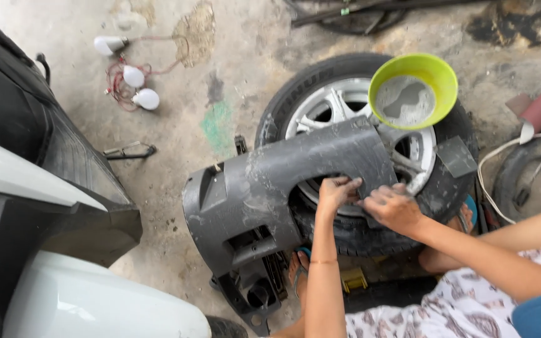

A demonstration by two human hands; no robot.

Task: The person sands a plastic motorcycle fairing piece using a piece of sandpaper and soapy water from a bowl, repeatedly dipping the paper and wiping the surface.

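Grey dust coats both hands where they meet on the lower edge of a dark grey plastic body panel (264, 188): the left hand (336, 193) presses with bent fingers on its arched cut-out, and the right hand (392, 208) lies closed over something small I cannot make out. Pale, dull patches across the panel suggest the rubbing-down is partly done, with darker areas left. It rests on a tyre with a silver wheel (345, 106), a lime-green bowl (413, 89) of cloudy water on top, light bulbs (134, 78) on the concrete floor (176, 200); no packages or signs show.

Both forearms are stretched forward; left hand (337, 191) is pressed flat, right hand (392, 207) is loosely curled beside it.
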